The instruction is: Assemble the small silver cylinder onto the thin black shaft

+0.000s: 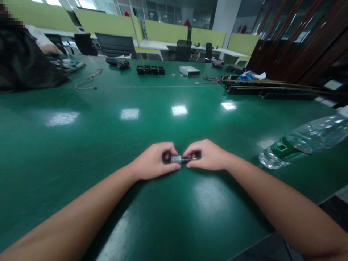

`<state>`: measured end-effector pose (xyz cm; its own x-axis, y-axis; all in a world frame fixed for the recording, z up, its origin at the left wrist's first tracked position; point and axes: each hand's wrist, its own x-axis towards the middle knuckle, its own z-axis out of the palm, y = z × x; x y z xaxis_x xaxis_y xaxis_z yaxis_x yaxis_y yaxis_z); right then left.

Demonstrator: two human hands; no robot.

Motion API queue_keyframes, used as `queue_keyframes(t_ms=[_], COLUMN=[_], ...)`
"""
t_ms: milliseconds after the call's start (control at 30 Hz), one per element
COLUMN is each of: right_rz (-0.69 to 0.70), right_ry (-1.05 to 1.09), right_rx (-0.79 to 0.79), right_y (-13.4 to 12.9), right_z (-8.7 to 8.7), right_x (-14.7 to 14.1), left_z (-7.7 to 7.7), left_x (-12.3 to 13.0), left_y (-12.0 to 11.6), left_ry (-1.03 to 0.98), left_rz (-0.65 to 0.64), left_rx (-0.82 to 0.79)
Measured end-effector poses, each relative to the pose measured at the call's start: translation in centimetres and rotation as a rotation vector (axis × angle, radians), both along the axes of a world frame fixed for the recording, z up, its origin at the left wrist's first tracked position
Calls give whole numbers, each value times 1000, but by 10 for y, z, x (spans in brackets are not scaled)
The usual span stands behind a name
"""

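Observation:
In the head view, a small silver cylinder (176,159) with a thin dark shaft (187,159) lies level between my hands, low over the green table (108,134). The thumb and fingers of my left hand (156,162) are closed around the cylinder's left part, which they partly hide. From the right, my right hand (208,156) pinches at the shaft with thumb and fingertips; the shaft's thin end points toward its palm. The two sets of fingertips are close together with a narrow gap between them.
A clear plastic bottle (307,139) stands to the right. Along the far side are dark bars (244,88), a silver-white box (189,70), a black slotted part (150,70), a dark tool (117,63) and a cable (84,87). Part of a person (24,54) shows at upper left.

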<state>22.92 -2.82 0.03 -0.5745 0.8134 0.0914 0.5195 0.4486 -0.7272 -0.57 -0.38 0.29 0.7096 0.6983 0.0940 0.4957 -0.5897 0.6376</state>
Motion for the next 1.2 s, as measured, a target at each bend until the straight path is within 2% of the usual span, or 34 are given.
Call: queue_keyframes(t_ms=[233,433,600,833,1000,1200], right_rz=[10,-45,-36,-75,-82,-112], right_ry=[-36,11,10,-11,8,74], right_rx=[94,-4,-58,58,-9,-129], right_y=[1,-2,-5,-7,-3,8], right_z=[1,-1,2,-3,-5,-7], right_x=[1,0,-1,-10,-15,-19], left_z=[0,-1,-2,-1,-1,-2], left_x=[1,2,-5,-9,-11,-10], left_y=[-1,-5,-11,-8,-7,-5], left_ry=[-3,16,-19,-31,-68,-35], left_rz=[7,39,30,15,-14,56], left_rx=[2,33,34,74,114,133])
